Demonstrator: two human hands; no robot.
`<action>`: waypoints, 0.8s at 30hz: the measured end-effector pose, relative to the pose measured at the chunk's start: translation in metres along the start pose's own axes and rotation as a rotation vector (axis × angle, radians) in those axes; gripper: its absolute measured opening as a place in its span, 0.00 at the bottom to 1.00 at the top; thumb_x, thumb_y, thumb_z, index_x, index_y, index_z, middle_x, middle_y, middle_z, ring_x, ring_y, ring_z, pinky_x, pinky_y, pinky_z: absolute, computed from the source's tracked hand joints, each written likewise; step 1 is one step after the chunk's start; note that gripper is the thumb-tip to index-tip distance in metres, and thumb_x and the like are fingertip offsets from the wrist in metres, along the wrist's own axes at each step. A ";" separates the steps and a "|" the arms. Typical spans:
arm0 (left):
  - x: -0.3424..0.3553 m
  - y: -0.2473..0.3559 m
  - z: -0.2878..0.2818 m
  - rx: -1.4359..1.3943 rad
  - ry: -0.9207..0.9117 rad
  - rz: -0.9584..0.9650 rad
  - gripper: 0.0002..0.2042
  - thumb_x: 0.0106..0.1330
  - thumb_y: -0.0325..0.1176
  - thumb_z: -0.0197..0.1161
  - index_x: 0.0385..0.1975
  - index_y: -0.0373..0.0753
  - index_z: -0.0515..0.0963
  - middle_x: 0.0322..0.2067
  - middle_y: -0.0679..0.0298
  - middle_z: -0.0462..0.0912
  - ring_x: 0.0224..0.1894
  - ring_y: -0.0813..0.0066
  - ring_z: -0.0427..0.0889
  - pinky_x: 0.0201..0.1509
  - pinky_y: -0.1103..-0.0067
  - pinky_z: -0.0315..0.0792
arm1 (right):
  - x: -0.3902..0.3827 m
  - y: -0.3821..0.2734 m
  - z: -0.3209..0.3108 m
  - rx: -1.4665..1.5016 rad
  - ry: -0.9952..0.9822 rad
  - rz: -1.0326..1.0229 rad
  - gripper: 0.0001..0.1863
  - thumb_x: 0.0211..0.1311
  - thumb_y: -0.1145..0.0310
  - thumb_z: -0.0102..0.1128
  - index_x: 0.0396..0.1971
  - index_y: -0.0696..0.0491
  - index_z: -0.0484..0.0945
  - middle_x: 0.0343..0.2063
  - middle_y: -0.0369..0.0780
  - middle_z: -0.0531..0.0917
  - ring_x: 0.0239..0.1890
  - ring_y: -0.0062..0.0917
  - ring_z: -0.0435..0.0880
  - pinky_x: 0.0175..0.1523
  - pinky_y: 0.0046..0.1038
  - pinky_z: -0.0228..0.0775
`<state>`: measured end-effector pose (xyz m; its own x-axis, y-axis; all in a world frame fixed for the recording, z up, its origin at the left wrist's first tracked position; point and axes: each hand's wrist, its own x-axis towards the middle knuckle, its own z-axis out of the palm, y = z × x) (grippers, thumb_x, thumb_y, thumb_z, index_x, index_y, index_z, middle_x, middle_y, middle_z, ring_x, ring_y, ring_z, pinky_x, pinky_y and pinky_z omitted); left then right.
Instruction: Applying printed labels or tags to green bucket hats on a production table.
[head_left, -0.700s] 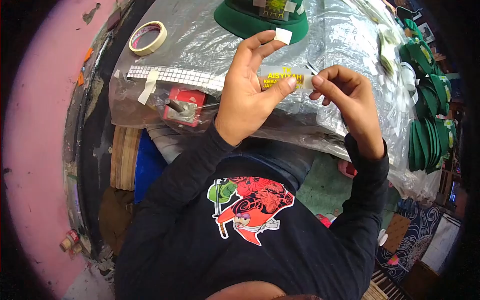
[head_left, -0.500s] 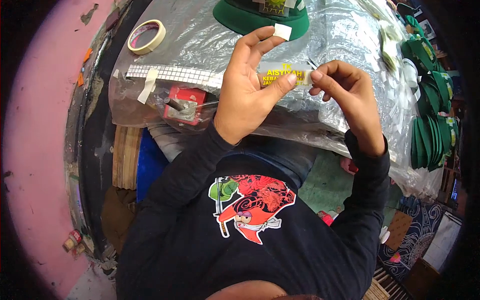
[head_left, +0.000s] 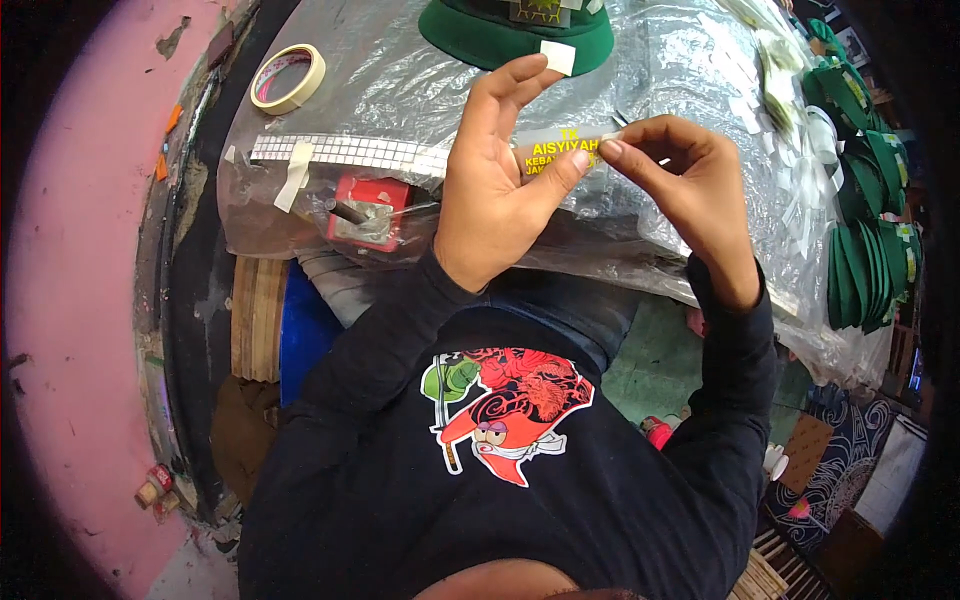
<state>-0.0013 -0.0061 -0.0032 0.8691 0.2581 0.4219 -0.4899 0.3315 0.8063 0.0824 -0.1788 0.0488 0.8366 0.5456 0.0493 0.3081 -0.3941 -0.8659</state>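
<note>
My left hand [head_left: 497,200] grips a translucent strip [head_left: 558,140] printed with yellow lettering, its thumb lying on it and the upper fingers curled up. A small white square [head_left: 556,57] is at the tip of one of those fingers, over the brim of a green bucket hat [head_left: 470,35] that bears a yellow emblem. My right hand [head_left: 685,185] pinches the right end of the strip between thumb and forefinger. A thin dark implement [head_left: 620,119] shows just behind the strip, mostly hidden.
The plastic-covered worktop [head_left: 370,80] holds a masking tape roll [head_left: 286,79], a gridded strip of small squares [head_left: 330,150] and a red block with a metal post [head_left: 365,210] under the plastic. Green hat pieces [head_left: 862,275] pile at the right. A pink wall [head_left: 75,290] stands left.
My right thumb and forefinger have moved left and slightly up along the strip. My left hand's upper fingers have shifted slightly left and up with the white square.
</note>
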 end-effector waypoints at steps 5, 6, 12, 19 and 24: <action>-0.003 -0.006 0.001 0.054 0.004 0.034 0.34 0.64 0.11 0.59 0.69 0.36 0.56 0.66 0.48 0.65 0.67 0.67 0.71 0.62 0.76 0.76 | -0.002 0.007 0.008 0.116 0.052 -0.135 0.16 0.59 0.68 0.76 0.43 0.61 0.85 0.35 0.38 0.88 0.36 0.18 0.86 0.39 0.19 0.77; -0.003 -0.007 0.001 0.063 0.002 0.040 0.34 0.64 0.11 0.59 0.69 0.36 0.56 0.66 0.48 0.65 0.67 0.67 0.71 0.62 0.76 0.76 | -0.003 0.009 0.009 0.120 0.071 -0.098 0.16 0.59 0.68 0.76 0.43 0.61 0.85 0.35 0.38 0.88 0.36 0.18 0.86 0.39 0.19 0.77; -0.009 -0.001 -0.003 -0.030 0.033 -0.069 0.31 0.68 0.19 0.64 0.69 0.35 0.57 0.63 0.50 0.69 0.57 0.68 0.81 0.56 0.76 0.79 | -0.011 0.007 0.003 0.091 0.009 -0.358 0.10 0.62 0.74 0.71 0.41 0.60 0.85 0.37 0.40 0.88 0.38 0.19 0.86 0.45 0.21 0.78; -0.004 0.008 -0.030 0.067 0.029 -0.098 0.24 0.74 0.28 0.60 0.66 0.34 0.61 0.39 0.58 0.83 0.40 0.69 0.87 0.47 0.75 0.83 | -0.030 0.004 -0.016 0.274 0.215 -0.075 0.07 0.65 0.74 0.69 0.40 0.60 0.84 0.31 0.39 0.88 0.34 0.18 0.86 0.38 0.18 0.74; -0.005 0.011 -0.028 0.145 -0.040 -0.121 0.22 0.74 0.27 0.61 0.65 0.34 0.64 0.39 0.59 0.82 0.40 0.71 0.86 0.48 0.76 0.82 | -0.030 0.010 -0.004 0.293 0.191 -0.041 0.10 0.64 0.72 0.71 0.41 0.60 0.84 0.30 0.39 0.88 0.33 0.18 0.86 0.37 0.18 0.74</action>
<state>-0.0130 0.0218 -0.0083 0.9246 0.1869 0.3319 -0.3690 0.2230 0.9023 0.0618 -0.2020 0.0403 0.9041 0.3979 0.1556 0.2237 -0.1305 -0.9659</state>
